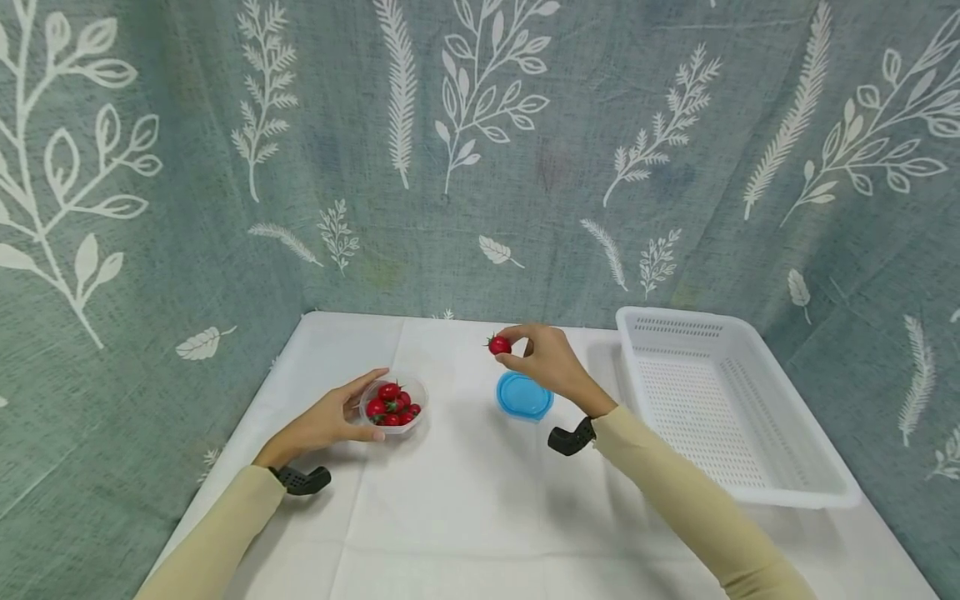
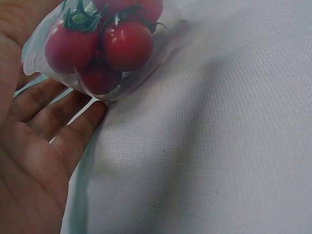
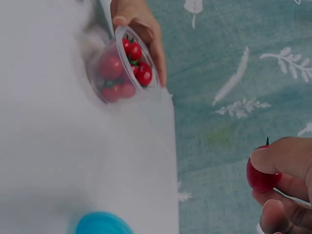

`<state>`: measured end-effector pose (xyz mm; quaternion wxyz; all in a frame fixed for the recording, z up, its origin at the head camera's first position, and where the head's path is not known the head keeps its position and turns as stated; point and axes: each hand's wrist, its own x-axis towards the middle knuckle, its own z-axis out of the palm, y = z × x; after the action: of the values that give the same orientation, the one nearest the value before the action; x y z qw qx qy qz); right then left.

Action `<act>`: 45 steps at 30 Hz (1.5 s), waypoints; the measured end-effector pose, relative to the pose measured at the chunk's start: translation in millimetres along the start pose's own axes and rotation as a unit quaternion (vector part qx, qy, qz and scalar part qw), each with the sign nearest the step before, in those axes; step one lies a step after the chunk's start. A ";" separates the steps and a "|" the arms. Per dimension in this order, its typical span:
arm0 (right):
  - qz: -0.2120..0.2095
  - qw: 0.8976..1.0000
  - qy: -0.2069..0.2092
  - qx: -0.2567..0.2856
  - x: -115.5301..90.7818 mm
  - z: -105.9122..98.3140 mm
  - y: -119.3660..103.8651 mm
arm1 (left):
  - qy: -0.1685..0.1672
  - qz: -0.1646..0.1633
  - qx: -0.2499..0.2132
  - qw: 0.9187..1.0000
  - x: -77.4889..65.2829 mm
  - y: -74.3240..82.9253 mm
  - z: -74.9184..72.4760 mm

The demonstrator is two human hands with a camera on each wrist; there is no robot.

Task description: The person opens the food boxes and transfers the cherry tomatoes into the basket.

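Note:
My left hand (image 1: 330, 419) holds a clear plastic container (image 1: 421, 393), its thumb and fingers around the sides. Several cherry tomatoes (image 1: 392, 406) with green stems fill the container. In the left wrist view, fingertips (image 2: 97, 111) touch the container's lower wall. Between the thumb and fingers of my right hand (image 1: 549, 357) is a single cherry tomato (image 1: 498, 344), pinched above the table. Just below that hand, a round blue lid (image 1: 524, 396) lies on the table. The right wrist view shows the pinched tomato (image 3: 262, 175) close up, partly covered by the thumb.
A white perforated plastic basket (image 1: 798, 408) stands on the right of the table. White cloth covers the table (image 1: 450, 517). Green-blue curtains (image 1: 540, 167) with white leaf prints hang behind it and along both sides.

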<state>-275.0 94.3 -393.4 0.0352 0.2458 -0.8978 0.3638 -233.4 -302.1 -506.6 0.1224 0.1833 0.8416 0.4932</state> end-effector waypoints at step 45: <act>0.156 0.980 0.115 -0.049 -49.0 -119.0 126.1 | -0.005 0.017 -0.028 0.999 0.3 -1.2 0.7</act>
<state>-304.7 271.9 -398.2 0.0936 0.0574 -0.9318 0.3460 -233.6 -302.0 -508.1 0.1235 0.1963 0.8239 0.5172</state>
